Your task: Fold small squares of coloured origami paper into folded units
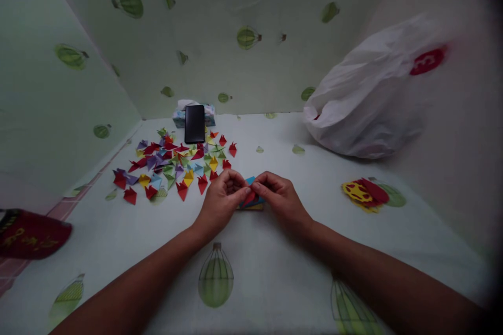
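Note:
Between my two hands is a small folded piece of red paper [250,199], pinched from both sides. My left hand [225,194] grips its left side with thumb and fingertips; my right hand [278,193] pinches its upper right. Beneath it lies a stack of paper squares [254,206], blue on top with a yellowish edge below, partly hidden by my fingers. Left of my hands, many folded paper cranes [183,190] in red, yellow, green, blue and purple are spread over the surface.
A black phone [194,124] leans against a tissue box [209,114] at the back. A white plastic bag [365,99] bulges at the right rear. Red and yellow cut-out pieces [363,192] lie at right, and a dark red object [35,234] with gold markings at far left.

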Demonstrator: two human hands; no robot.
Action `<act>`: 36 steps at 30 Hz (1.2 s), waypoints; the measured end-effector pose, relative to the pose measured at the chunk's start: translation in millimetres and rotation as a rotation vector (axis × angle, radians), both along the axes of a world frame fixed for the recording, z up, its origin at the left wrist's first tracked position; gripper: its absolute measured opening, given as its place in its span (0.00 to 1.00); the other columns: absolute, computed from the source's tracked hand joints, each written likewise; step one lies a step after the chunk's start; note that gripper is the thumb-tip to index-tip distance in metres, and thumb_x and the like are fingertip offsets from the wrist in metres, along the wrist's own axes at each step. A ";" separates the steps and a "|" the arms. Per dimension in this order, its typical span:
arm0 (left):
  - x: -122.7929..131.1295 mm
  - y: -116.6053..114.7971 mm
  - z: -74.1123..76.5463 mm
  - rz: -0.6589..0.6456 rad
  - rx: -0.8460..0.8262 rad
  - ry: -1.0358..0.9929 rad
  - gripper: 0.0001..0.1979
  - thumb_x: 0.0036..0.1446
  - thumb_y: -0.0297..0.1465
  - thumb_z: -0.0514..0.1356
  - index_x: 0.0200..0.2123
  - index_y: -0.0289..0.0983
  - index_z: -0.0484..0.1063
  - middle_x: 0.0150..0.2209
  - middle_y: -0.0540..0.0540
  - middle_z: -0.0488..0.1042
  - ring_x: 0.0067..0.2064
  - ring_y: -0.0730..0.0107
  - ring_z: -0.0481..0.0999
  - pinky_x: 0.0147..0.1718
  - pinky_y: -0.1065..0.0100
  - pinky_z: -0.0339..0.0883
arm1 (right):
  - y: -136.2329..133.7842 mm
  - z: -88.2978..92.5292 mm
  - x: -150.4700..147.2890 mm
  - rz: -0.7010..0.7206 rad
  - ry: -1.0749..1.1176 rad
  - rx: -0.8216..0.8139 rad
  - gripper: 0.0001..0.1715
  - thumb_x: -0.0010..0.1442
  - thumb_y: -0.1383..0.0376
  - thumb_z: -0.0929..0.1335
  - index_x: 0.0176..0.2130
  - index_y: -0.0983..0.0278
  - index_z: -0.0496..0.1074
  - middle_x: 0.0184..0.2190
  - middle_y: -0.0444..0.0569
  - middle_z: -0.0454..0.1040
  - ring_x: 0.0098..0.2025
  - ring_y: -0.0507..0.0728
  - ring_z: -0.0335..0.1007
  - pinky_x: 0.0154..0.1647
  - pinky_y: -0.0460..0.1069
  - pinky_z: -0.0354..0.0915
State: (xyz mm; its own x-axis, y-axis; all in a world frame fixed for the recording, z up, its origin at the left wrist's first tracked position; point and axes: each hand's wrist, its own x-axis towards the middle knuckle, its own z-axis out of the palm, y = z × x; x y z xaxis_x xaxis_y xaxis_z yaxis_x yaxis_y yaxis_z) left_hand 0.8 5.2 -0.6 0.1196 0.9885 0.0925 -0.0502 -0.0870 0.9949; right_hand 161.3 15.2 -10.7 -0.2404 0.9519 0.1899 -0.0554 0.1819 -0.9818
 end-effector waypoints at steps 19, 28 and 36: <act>3.4 -7.6 1.2 0.009 0.058 0.224 0.09 0.53 0.33 0.67 0.35 0.36 0.73 0.31 0.48 0.75 0.33 0.71 0.74 0.34 0.69 0.68 | -3.2 1.1 0.3 -0.151 -0.091 0.107 0.11 0.59 0.60 0.68 0.28 0.62 0.67 0.23 0.42 0.67 0.26 0.51 0.63 0.28 0.47 0.61; 4.7 -11.7 1.8 0.007 0.010 0.186 0.09 0.55 0.35 0.64 0.31 0.35 0.74 0.29 0.47 0.75 0.31 0.70 0.72 0.31 0.69 0.65 | -6.9 -0.8 0.8 -0.152 -0.177 0.205 0.11 0.62 0.61 0.66 0.29 0.62 0.66 0.25 0.44 0.67 0.27 0.52 0.63 0.29 0.48 0.62; 2.4 -10.5 5.8 -0.042 -0.065 0.053 0.09 0.53 0.35 0.65 0.28 0.35 0.73 0.26 0.50 0.73 0.28 0.74 0.69 0.29 0.71 0.62 | -9.2 2.6 -0.8 -0.135 -0.136 0.153 0.11 0.61 0.60 0.67 0.29 0.62 0.66 0.24 0.44 0.68 0.27 0.52 0.64 0.29 0.48 0.63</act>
State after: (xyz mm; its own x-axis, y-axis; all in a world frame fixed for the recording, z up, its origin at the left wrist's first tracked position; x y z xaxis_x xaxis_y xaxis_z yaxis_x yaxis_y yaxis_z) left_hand 3.2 -5.3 5.1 0.1636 0.9863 0.0210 0.0003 -0.0213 0.9998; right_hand 160.6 6.0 -8.0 -0.1460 0.9398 0.3089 0.1102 0.3257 -0.9390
